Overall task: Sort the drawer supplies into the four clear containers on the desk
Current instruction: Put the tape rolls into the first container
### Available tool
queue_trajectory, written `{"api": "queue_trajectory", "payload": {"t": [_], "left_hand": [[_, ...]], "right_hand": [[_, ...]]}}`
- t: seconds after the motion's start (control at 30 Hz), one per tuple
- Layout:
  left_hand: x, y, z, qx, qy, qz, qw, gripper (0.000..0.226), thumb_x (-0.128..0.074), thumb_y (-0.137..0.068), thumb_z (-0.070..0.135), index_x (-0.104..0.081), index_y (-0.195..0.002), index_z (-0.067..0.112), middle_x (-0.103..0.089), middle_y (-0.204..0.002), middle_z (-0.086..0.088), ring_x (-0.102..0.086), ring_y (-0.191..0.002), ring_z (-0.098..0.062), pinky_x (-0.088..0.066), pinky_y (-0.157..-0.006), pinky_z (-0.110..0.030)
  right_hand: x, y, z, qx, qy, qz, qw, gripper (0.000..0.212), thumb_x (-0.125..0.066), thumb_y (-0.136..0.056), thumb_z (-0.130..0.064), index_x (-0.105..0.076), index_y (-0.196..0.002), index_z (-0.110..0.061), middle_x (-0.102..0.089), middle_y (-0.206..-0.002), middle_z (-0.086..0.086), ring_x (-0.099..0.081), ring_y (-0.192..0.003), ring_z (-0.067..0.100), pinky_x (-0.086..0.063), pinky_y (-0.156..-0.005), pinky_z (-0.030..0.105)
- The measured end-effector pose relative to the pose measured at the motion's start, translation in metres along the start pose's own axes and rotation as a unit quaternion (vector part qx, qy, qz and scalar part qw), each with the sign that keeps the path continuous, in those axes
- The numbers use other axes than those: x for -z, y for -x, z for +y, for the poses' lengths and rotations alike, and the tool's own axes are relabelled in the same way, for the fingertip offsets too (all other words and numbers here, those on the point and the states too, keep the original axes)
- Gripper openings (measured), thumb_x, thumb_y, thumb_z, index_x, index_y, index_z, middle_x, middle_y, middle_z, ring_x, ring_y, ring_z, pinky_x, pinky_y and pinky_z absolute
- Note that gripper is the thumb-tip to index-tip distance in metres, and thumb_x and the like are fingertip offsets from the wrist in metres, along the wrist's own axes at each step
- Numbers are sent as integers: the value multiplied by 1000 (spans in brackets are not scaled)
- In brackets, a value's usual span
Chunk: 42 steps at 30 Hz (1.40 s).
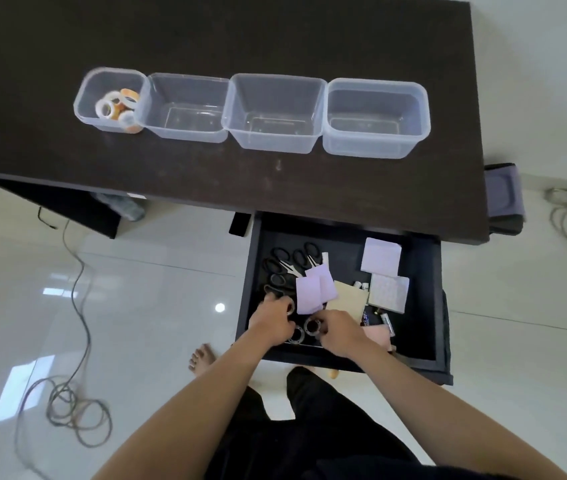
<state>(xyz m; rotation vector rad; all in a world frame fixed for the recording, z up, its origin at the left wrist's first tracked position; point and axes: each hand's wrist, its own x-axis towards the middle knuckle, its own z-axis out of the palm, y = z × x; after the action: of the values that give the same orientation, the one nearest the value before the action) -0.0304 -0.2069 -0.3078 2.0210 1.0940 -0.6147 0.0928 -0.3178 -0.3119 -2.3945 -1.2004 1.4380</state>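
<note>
One container (110,98), leftmost from the drawer (424,271), holds tape rolls; three empty; left hand (273,320) and right hand (339,332) each pinch a roll there; scissors (289,268), notepads (381,256) remain

Glossy white tiled floor (136,306)

Both forearms are bare to the elbow, no sleeves, watch or rings showing on the left hand (272,320) or the right hand (339,332). Black trousers (313,427) cover the legs toward 6 o'clock, loose and plain. A bare foot (201,356) pokes out at 9 o'clock of them
</note>
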Motion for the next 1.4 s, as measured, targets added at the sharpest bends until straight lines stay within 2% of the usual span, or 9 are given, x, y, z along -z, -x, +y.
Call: {"api": "queue_trajectory", "payload": {"t": [0.1, 0.27, 0.43, 0.67, 0.83, 0.9, 1.07, 1.23, 1.4], "left_hand": [[-2, -4, 4, 18, 5, 20, 1000, 51, -59, -82, 19, -47, -131, 20, -38, -136, -12, -48, -120, -33, -48, -96, -41], [-4, -3, 1, 31, 49, 91, 994, 38, -52, -82, 9, -59, -119, 16, -53, -128, -7, -55, -113, -27, -50, -91, -34], [-11, 1, -4, 47, 45, 79, 995, 32, -54, -83, 10, -65, -112, 18, -50, -127, -7, -58, -107, -28, -50, -87, -32], [-11, -2, -4, 82, 10, 3, 997, 38, -67, -80, 26, -60, -117, 26, -50, -126, -7, -60, -103, -26, -51, -87, -34], [-14, -10, 5, 110, -22, -28, 993, 50, -79, -69, 40, -56, -108, 18, -58, -114, -6, -62, -99, -24, -52, -79, -34], [-16, -12, 7, 110, -36, -21, 993, 46, -79, -70, 36, -57, -105, 17, -61, -109, -6, -63, -97, -25, -51, -74, -33], [-19, -12, 6, 97, -34, 13, 995, 21, -65, -80, 11, -59, -100, 14, -64, -106, -9, -64, -94, -29, -51, -71, -33], [-17, -9, 7, 86, -13, 25, 996, 23, -56, -80, 2, -59, -101, 10, -63, -104, -11, -63, -92, -32, -49, -69, -33], [-17, -7, 6, 79, 28, 45, 995, 22, -52, -80, 0, -60, -97, 10, -64, -100, -11, -62, -87, -31, -45, -63, -31]], "right_hand": [[6, -3, 5, 28, -35, 42, 998, 56, -49, -80, -2, -56, -129, -27, -70, -103, 9, -62, -98, 29, -50, -79, 31], [11, -12, 9, 60, -70, 100, 991, 58, -47, -83, -2, -52, -134, -28, -69, -107, 8, -62, -87, 29, -44, -71, 24], [9, -15, 9, 55, -87, 73, 992, 64, -53, -82, -4, -45, -139, -31, -58, -75, -4, -53, -70, 17, -50, -72, 32], [-4, -12, 16, 52, -29, 73, 996, 42, -62, -82, -12, -57, -123, -21, -54, -90, -7, -52, -80, 13, -44, -68, 27], [-6, -12, 24, 13, -20, 139, 990, 50, -65, -81, -14, -53, -129, -20, -57, -100, 3, -58, -97, 22, -48, -72, 33], [-5, -13, 27, 3, -31, 155, 987, 54, -65, -82, -16, -51, -134, -21, -59, -105, 4, -58, -97, 21, -48, -73, 31], [-6, -20, 29, 23, 22, 168, 985, 42, -67, -81, -25, -60, -123, -24, -58, -99, 6, -60, -93, 27, -49, -74, 35], [-10, -24, 23, -6, 107, 144, 984, 53, -69, -79, -42, -52, -128, -30, -50, -114, 6, -52, -106, 28, -38, -88, 39], [-10, -27, 14, -10, 181, 131, 975, 49, -65, -80, -42, -51, -123, -22, -54, -116, 6, -57, -103, 30, -35, -85, 39]]}}
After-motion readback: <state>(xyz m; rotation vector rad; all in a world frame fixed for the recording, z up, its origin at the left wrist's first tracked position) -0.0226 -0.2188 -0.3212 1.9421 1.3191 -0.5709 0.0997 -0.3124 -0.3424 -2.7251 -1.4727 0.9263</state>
